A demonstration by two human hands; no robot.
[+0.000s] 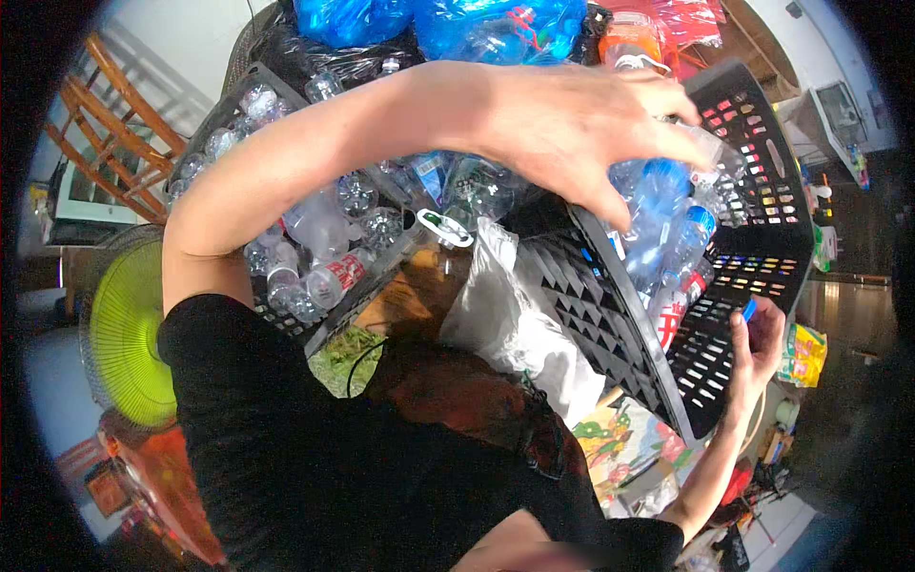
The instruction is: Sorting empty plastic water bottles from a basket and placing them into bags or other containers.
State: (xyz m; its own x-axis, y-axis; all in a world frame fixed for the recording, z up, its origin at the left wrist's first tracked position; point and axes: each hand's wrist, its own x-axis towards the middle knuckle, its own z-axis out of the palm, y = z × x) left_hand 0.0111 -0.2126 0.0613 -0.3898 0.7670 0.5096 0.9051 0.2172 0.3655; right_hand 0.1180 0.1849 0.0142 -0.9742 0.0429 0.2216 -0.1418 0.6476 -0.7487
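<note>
My left hand (pixel 596 124) reaches across to the right, over a tilted black plastic crate (pixel 610 348). Its thumb and fingers are spread, with the fingertips close to a clear plastic bottle (pixel 732 172); no firm grip shows. Inside the crate lie several clear bottles, among them one with a blue cap (pixel 701 221) and one with a red-and-white label (pixel 670 319). Low at the crate's right side, my right hand (pixel 758 348) pinches a small blue bottle cap (pixel 749 310) between thumb and finger. Part of its fingers is hidden.
A second black crate (pixel 329 334) full of clear bottles stands left. Blue bags (pixel 500 29) and a red bag (pixel 681 21) are piled at the back. A white sack (pixel 505 315) hangs between the crates. A green fan (pixel 129 329) and wooden chair (pixel 114 114) stand far left.
</note>
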